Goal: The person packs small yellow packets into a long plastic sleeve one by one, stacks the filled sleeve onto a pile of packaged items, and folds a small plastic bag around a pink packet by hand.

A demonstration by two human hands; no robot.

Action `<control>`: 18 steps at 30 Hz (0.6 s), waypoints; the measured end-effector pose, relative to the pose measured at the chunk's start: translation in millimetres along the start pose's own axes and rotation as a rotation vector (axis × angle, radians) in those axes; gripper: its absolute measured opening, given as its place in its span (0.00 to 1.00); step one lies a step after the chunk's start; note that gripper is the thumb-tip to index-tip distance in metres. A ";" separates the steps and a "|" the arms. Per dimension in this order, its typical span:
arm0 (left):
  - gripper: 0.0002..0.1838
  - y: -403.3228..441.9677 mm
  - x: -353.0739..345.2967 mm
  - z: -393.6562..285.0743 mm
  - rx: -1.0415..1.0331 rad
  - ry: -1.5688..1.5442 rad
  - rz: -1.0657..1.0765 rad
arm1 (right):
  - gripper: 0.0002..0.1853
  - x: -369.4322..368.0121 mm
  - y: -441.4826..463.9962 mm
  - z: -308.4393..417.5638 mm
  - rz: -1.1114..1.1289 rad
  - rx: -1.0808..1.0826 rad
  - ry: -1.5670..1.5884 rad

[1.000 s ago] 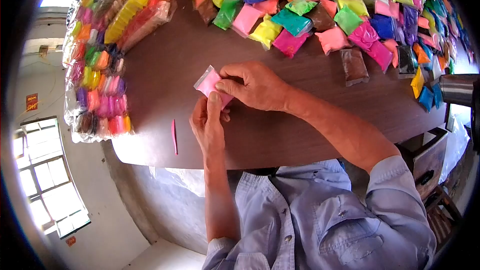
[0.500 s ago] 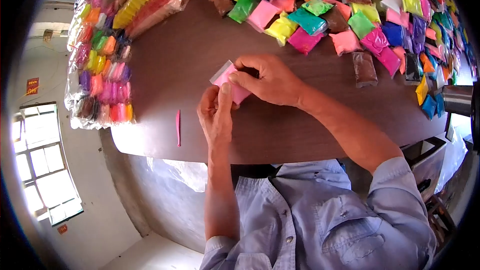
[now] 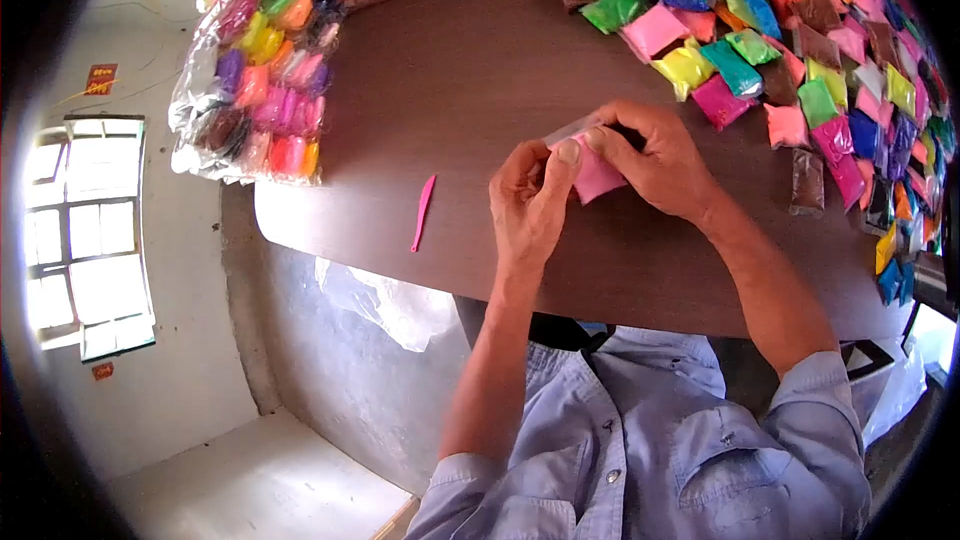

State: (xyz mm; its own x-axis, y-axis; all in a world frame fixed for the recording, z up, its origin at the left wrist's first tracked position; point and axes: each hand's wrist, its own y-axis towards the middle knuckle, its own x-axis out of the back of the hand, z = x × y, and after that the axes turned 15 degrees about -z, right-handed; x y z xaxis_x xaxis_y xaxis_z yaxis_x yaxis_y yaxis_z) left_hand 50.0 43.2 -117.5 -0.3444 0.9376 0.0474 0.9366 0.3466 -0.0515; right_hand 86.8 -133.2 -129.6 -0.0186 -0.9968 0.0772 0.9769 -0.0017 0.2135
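Observation:
Both hands meet on a small clear packet with soft pink filling [image 3: 599, 174], held above the brown table. My left hand [image 3: 536, 195] pinches its left edge near the top, thumb on the front. My right hand [image 3: 655, 155] grips the upper right side, its thumb beside the left thumb. The packet's clear top strip shows between the hands; the fingers behind it are hidden. A thin pink plastic tool [image 3: 424, 212] lies on the table, left of my left hand.
Many coloured packets [image 3: 733, 68] are heaped at the back right. Bundled multicoloured packs [image 3: 275, 80] in clear wrap line the left side. The brown table [image 3: 440, 90] has its near edge just in front of my body. Clear plastic sheeting [image 3: 385, 300] hangs below it.
The view has turned, so table and hands appear farther right and the packs at left shift too. My fingers have moved up to the packet's top edge, both hands still holding it.

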 end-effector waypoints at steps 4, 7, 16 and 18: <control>0.13 1.9 -2.2 10.0 -0.069 -0.045 -0.037 | 0.09 -2.3 -0.5 -4.9 -0.020 0.105 -0.012; 0.14 2.7 0.1 8.4 -0.031 0.020 -0.032 | 0.08 -2.2 -1.4 -2.7 0.001 0.088 -0.025; 0.13 -1.4 -5.6 -4.5 -0.045 0.093 -0.054 | 0.06 -1.7 -1.8 -1.2 -0.034 0.104 0.028; 0.13 -1.4 -3.6 -3.9 -0.092 0.142 -0.040 | 0.06 -2.4 -1.7 0.0 -0.046 0.105 0.021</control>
State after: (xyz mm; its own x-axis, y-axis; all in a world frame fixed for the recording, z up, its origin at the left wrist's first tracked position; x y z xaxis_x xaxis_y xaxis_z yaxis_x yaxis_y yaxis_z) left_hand 50.2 39.2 -113.8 -0.3753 0.9075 0.1886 0.9264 0.3738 0.0448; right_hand 85.2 -130.7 -130.1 -0.0574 -0.9973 0.0448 0.9474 -0.0403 0.3175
